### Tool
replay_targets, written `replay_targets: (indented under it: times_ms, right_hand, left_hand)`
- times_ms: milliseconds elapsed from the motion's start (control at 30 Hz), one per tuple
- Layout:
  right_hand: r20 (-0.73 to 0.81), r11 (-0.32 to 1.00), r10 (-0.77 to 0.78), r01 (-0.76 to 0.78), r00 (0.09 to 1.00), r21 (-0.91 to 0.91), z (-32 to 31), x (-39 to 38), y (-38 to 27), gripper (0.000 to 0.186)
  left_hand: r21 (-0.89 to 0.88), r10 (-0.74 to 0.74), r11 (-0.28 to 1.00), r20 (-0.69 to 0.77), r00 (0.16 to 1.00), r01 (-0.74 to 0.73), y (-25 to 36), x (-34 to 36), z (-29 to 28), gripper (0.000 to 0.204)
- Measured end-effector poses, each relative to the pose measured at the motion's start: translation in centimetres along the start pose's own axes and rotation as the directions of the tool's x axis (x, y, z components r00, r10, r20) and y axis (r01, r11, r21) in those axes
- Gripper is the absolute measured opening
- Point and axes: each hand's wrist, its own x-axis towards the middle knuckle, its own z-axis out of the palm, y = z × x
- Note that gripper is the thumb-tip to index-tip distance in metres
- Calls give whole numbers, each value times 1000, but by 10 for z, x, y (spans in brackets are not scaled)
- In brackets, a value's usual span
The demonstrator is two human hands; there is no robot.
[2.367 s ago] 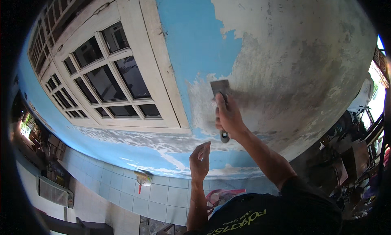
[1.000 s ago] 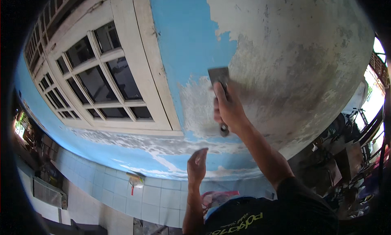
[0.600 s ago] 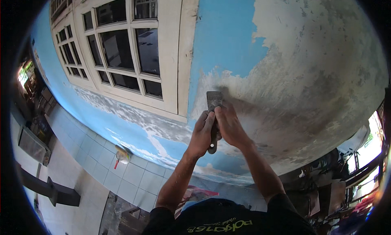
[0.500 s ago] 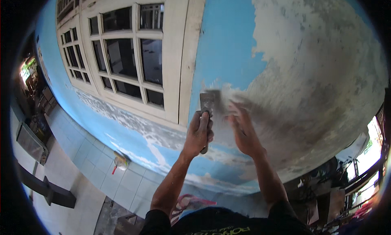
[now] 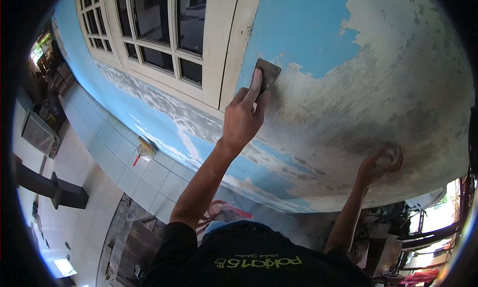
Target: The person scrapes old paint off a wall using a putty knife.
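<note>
Scraper blade (image 5: 269, 73): flat, dark grey, square-cornered, mottled, tilted.

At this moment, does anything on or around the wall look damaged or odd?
Yes, the wall looks damaged: right of the window, blue paint ends in a ragged edge against a blotchy grey-white patch, and a mottled strip runs below the window. The left hand holds a scraper near that edge.

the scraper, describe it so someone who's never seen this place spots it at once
Start at the pale-framed window, upper left. Just right of it, where blue paint meets grey wall, the person's left hand grips the scraper. Its flat, dark, square-edged blade sets it apart from the pale frame and bright paint around it.
</note>
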Motion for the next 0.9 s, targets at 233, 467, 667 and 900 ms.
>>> replay_targets:
  times_ms: [233,467,667,900]
  right_hand:
    - [-98,975,-216,210,971,-68,3,-37,46,37]
    - [-164,968,-237,218,958,-125,18,-33,44,33]
    - [-133,945,-315,323,940,44,12,-23,43,27]
    - [-147,971,-236,239,960,0,12,-22,31,26]
  left_hand:
    - [75,-15,997,90,996,8,-6,-12,-2,54]
    - [138,-110,986,80,991,98,14,-14,-7,50]
    - [156,-137,979,13,990,134,19,-3,1,49]
    - [135,-217,967,7,976,214,28,-14,5,48]
